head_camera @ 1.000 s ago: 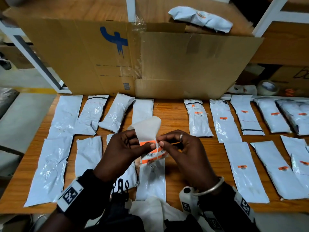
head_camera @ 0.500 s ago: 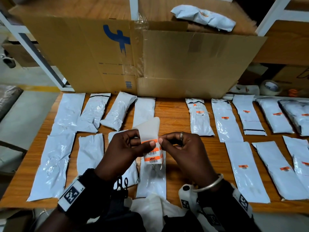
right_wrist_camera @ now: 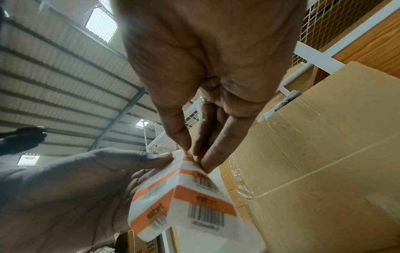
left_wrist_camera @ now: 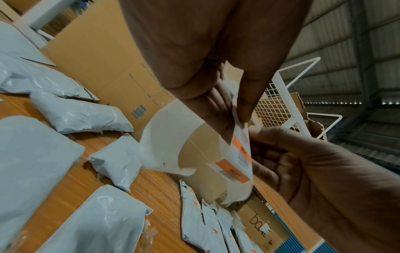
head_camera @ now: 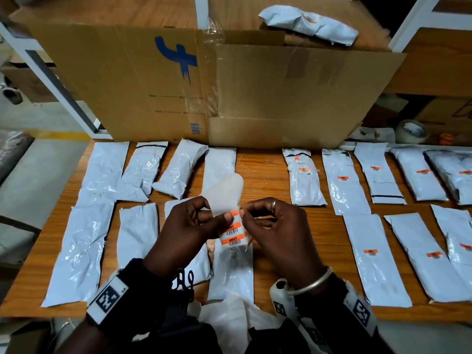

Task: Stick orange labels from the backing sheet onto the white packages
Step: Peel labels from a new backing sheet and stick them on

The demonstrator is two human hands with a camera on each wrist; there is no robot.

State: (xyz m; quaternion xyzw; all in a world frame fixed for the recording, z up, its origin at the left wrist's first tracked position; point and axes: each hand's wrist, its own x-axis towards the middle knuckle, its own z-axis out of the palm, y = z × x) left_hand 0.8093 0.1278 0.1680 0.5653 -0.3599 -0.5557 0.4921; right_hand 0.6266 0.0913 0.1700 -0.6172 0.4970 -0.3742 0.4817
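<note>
While the backing sheet [head_camera: 224, 198] hangs in the air between both hands above the near-middle of the counter [head_camera: 265, 172], we see its bare upper part curled over and its lower part carrying orange labels [head_camera: 233, 227] with barcodes. Left hand [head_camera: 189, 226]: grip closed on the sheet, thumb on the front near the top orange label, fingers behind. Right hand [head_camera: 278, 231]: thumb and fingertips [right_wrist_camera: 207, 164] pinched at the sheet's top right edge, right at the uppermost label; we cannot tell whether they hold the label itself or only the sheet edge. Right wrist view shows the sheet folded along a vertical crease, labels on both faces. Directly under the hands lies an unlabelled white package [head_camera: 231, 272]. More unlabelled white packages [head_camera: 102, 175] sit in two rows on the left half of the counter, some overlapping. Right half holds labelled packages [head_camera: 367, 256], each with a small orange label on top, also in two rows. Behind the rows stands a flattened cardboard box [head_camera: 255, 93] with a blue mark, upright against a white-framed rack. One more package [head_camera: 309, 23] lies on the shelf above it. Tape roll [head_camera: 412, 131] at far right, behind the packages. Both wrists carry bands with square printed markers; right wrist also has a metal bangle [head_camera: 311, 282].
</note>
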